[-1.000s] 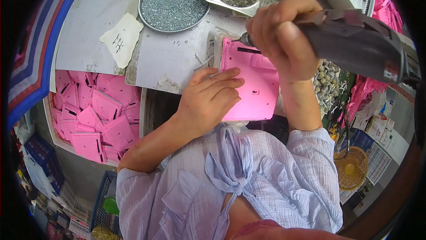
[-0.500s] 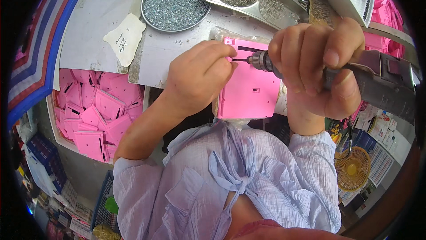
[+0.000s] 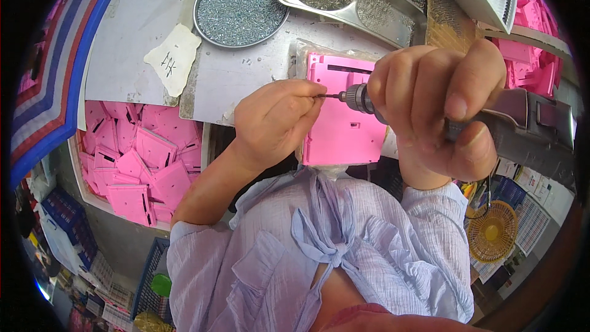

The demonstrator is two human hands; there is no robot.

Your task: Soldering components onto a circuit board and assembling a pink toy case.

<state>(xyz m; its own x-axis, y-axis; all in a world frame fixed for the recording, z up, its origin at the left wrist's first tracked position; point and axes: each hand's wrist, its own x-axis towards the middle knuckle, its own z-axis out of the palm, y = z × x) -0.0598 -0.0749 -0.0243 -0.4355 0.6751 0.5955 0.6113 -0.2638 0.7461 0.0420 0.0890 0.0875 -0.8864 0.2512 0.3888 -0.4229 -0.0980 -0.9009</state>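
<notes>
My right hand (image 3: 439, 101) is wrapped around a dark electric screwdriver (image 3: 510, 138), whose knurled chuck and thin bit point left. The bit's tip meets the pinched fingertips of my left hand (image 3: 276, 117). Whatever those fingers hold at the tip is too small to make out. Beneath both hands lies a flat pink plastic panel (image 3: 341, 141) with a black slot near its far edge and a small square opening. It rests on clear plastic wrapping (image 3: 301, 49) at the near edge of the table.
A round metal dish (image 3: 243, 9) of small silvery pins stands at the back. Beside it is a compartmented steel tray (image 3: 335, 15) of small screws. A torn, marked paper (image 3: 175, 58) lies to the left. More pink panels (image 3: 138, 160) fill a box at lower left.
The bit's tip and both hands have moved slightly nearer to me over the panel. My left fingers stay pinched at the tip, and the grip on the screwdriver is unchanged.
</notes>
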